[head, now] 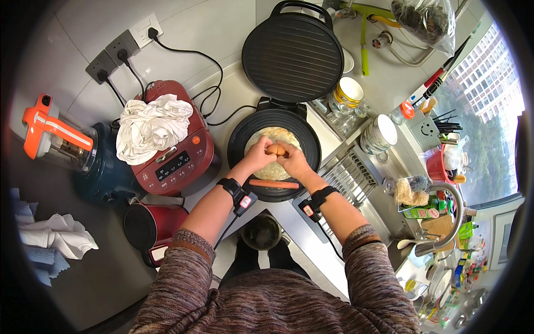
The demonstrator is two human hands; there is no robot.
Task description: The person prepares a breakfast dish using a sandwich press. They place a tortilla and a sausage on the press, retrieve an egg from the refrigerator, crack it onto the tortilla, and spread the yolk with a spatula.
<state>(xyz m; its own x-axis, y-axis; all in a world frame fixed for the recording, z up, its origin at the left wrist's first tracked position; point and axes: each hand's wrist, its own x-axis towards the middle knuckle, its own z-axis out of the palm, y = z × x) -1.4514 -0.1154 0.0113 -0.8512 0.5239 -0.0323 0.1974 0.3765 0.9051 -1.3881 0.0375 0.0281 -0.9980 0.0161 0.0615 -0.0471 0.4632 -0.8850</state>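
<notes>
Both hands hold one brown egg (275, 150) above a round flatbread (267, 170). My left hand (260, 153) grips the egg's left side, and my right hand (293, 159) has its right side, with the thumbs near its middle. Whether the shell is cracked I cannot tell. The flatbread lies on the dark lower plate of an electric griddle (236, 146), browned along its far edge. Across the plate's near side rests a pink sausage (273, 184). The griddle's ribbed lid (292, 56) stands raised behind. My hands hide part of the flatbread.
Left of the griddle is a red rice cooker (179, 167) under a white cloth (152, 127); a red kettle (169, 221) and a blender (106, 163) stand nearby. To the right are stacked bowls (379, 133), a sink rack (349, 177) and a faucet (457, 225). Cords trail behind the cooker.
</notes>
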